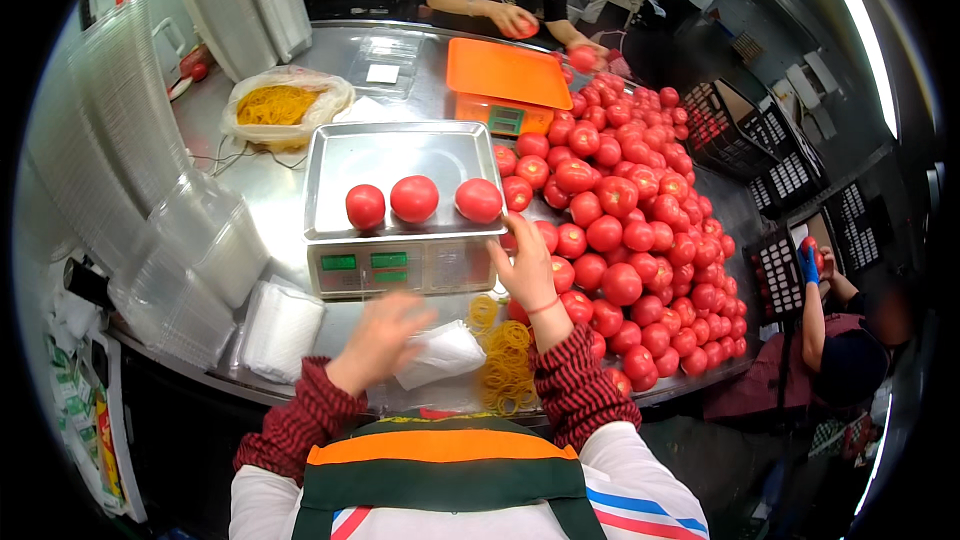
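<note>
Three tomatoes (415,199) sit in a row on the metal pan (400,152) of a scale (430,268) with small green displays. My right hand (528,265) is at the pan's near right corner, close to the rightmost tomato; its thumb and fingers are apart and nothing shows in its grip. Smeared by motion, my left hand (383,340) hovers in front of the scale, beside a folded white absorbent pad (440,354). Between my forearms lies a pile of yellow rubber bands (507,370).
A big heap of tomatoes (620,283) covers the right side. Stacked clear trays (180,270) and white pads (283,330) stand left; a bag of rubber bands (285,110) lies behind. Across the table, a person holds tomatoes by an orange scale (510,75). Black crates (777,270) stand right, near another person.
</note>
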A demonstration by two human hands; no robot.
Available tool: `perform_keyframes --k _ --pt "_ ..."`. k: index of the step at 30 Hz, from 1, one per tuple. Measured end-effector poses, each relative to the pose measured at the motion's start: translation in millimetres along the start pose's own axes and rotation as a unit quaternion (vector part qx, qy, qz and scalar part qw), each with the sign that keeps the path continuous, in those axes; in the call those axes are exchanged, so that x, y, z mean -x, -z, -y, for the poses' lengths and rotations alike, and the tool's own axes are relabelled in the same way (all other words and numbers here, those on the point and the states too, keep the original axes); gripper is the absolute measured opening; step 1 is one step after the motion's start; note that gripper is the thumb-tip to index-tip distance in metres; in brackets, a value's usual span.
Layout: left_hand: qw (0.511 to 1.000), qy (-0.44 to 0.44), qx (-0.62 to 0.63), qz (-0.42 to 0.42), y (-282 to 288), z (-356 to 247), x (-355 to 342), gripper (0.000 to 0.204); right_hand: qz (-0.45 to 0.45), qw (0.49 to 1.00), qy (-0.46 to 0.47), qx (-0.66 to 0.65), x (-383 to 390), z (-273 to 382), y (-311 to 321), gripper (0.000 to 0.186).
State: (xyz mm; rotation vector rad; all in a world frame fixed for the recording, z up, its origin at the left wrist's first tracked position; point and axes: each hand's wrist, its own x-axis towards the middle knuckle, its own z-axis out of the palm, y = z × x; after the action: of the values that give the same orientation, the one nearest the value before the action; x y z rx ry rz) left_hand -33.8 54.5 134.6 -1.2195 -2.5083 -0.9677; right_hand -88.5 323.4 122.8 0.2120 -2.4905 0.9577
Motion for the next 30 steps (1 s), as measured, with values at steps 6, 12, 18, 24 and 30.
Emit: perform_keyframes --k 6,12,18,24,30 --pt "0.969 0.112 -0.218 -0.025 7.9 73.6 -122.5 0.071 0.072 0.994 0.025 0.083 -67.9 -19.5 -35.8 0.081" --pt "0.971 0.09 -0.201 0.097 24.4 72.4 -154.5 0.07 -0.053 0.998 0.002 -0.037 -51.2 4.5 -21.3 0.071" --pt "0.921 0.138 0.341 -0.124 7.4 16.9 -56.9 0.079 -0.057 0.768 -0.316 -0.554 54.5 6.2 27.8 0.048" --pt "0.571 0.351 0.737 -0.089 -18.6 -6.9 39.6 0.054 0.097 0.899 -0.244 -0.35 108.3 20.4 29.7 0.039" --pt "0.988 0.099 0.117 0.026 -29.9 -17.2 55.5 0.061 0.194 0.97 0.082 -0.125 125.1 55.5 7.8 0.056"
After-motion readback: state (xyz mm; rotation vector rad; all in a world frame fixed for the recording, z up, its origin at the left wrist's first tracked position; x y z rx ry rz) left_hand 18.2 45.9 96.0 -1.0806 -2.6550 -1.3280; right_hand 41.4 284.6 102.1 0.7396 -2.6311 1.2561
